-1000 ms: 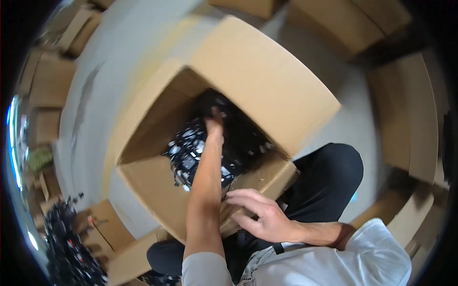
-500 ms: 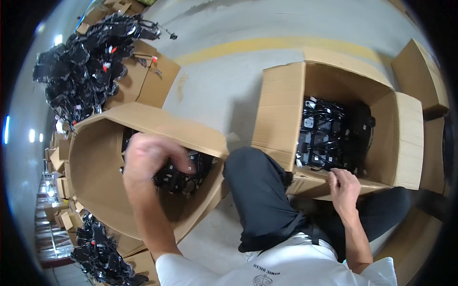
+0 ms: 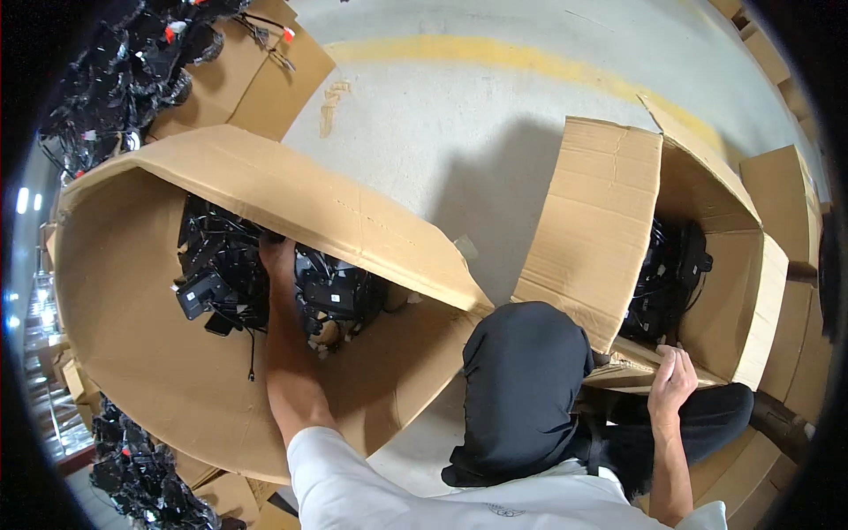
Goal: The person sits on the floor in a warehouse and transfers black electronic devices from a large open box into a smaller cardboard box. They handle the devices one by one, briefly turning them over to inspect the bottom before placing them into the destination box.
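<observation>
My left hand (image 3: pixel 277 254) reaches deep into a large cardboard box (image 3: pixel 132 353) on the left. Its fingers are hidden among black electronic units with cables, so what they touch cannot be made out. One pile of these black units (image 3: pixel 221 265) lies on the left of my wrist, another cluster (image 3: pixel 340 291) on its right. My right hand (image 3: pixel 674 378) rests at the near rim of the right cardboard box (image 3: pixel 587 221), its fingers bent over that edge. Inside the right box, black units with coiled cables (image 3: pixel 662 274) are partly hidden by a raised flap.
My bent knee (image 3: pixel 528 380) stands between the two boxes. Black bagged parts with cables (image 3: pixel 132 79) are heaped at the far left, and another heap (image 3: pixel 146 468) lies at the near left. More cardboard boxes (image 3: pixel 782 199) line the right side. A yellow line (image 3: pixel 495 55) crosses the grey floor.
My left hand has gone down deeper into the left box among the black units. The view has shifted toward the left box. My right hand stays at the right box's near rim.
</observation>
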Demonstrator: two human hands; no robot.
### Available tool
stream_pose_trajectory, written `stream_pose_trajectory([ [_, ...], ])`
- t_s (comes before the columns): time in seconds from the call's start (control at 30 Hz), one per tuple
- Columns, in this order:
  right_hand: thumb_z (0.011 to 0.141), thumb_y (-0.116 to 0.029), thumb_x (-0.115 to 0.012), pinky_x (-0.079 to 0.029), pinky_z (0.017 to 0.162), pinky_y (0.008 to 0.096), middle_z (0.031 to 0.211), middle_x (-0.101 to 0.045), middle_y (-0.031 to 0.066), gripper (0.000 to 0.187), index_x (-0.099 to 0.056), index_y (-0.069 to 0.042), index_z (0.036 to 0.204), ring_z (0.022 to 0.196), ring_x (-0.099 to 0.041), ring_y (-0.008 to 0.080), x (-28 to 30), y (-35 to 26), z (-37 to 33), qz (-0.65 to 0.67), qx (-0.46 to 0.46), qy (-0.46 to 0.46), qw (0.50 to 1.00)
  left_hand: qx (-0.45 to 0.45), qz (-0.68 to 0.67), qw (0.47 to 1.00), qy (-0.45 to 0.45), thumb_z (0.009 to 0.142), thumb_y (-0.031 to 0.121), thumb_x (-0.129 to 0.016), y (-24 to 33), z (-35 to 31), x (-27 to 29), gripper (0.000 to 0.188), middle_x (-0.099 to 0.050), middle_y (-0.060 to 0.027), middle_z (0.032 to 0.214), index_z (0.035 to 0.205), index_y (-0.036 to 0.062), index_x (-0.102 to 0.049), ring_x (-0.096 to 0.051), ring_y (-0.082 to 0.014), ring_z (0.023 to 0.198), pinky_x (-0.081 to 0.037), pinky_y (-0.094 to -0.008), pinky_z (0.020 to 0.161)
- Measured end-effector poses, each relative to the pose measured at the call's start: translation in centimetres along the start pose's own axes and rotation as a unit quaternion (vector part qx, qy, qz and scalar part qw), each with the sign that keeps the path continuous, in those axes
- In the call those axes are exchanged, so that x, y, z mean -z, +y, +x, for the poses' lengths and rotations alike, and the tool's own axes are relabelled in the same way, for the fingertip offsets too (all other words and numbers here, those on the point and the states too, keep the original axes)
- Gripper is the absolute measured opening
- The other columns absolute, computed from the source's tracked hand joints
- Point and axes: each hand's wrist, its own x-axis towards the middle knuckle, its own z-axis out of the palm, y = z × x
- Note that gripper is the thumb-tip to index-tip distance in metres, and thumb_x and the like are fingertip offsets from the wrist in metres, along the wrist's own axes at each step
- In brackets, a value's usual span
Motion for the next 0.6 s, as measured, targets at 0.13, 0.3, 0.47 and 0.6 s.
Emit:
stream_pose_trajectory([
  [0.13,0.103,-0.01,-0.044,-0.051,0.073,0.0423,0.088,-0.07,0.0157,0.03,-0.069,0.001,0.089,0.08,-0.066,0.0342,-0.7,-0.3,-0.1,0.005,-0.019,-0.007,1.0,0.019,-0.449,0.893,0.004,0.091,0.027,-0.076,-0.7,-1.2,-4.6,0.057,-0.063,-0.018,0.13,0.133,-0.0042,-0.055,-0.057,-0.0236,0.123,-0.043,-0.0347,0.108],
  [0.3,0.102,-0.009,-0.044,-0.051,0.073,0.0429,0.087,-0.069,0.0149,0.029,-0.069,0.0,0.089,0.079,-0.066,0.0337,-0.8,-0.3,-0.1,0.006,-0.017,0.017,1.0,0.071,-0.301,0.95,-0.049,0.09,0.02,-0.076,0.4,-0.1,-5.5,0.06,-0.064,-0.0145,0.133,0.139,-0.0034,-0.051,-0.059,-0.0233,0.121,-0.043,-0.0344,0.107],
  [0.47,0.1,-0.008,-0.048,-0.051,0.071,0.043,0.084,-0.069,0.0144,0.026,-0.069,0.0,0.088,0.077,-0.065,0.0335,-0.8,-0.5,0.3,0.028,0.023,0.031,0.999,0.03,-0.007,0.999,0.011,0.079,0.033,-0.083,-0.8,-0.8,-2.2,0.059,-0.068,-0.018,0.129,0.129,0.0078,-0.064,-0.065,-0.0352,0.119,-0.05,-0.0422,0.099],
  [0.6,0.098,-0.006,-0.053,-0.05,0.07,0.0422,0.084,-0.069,0.013,0.021,-0.07,0.0,0.087,0.077,-0.065,0.0312,0.1,0.3,-0.3,-0.007,0.007,0.07,0.997,0.021,0.071,0.996,-0.053,0.075,0.041,-0.085,8.1,-3.0,-4.9,0.06,-0.07,-0.019,0.123,0.127,0.0144,-0.068,-0.067,-0.0378,0.113,-0.053,-0.0477,0.093],
])
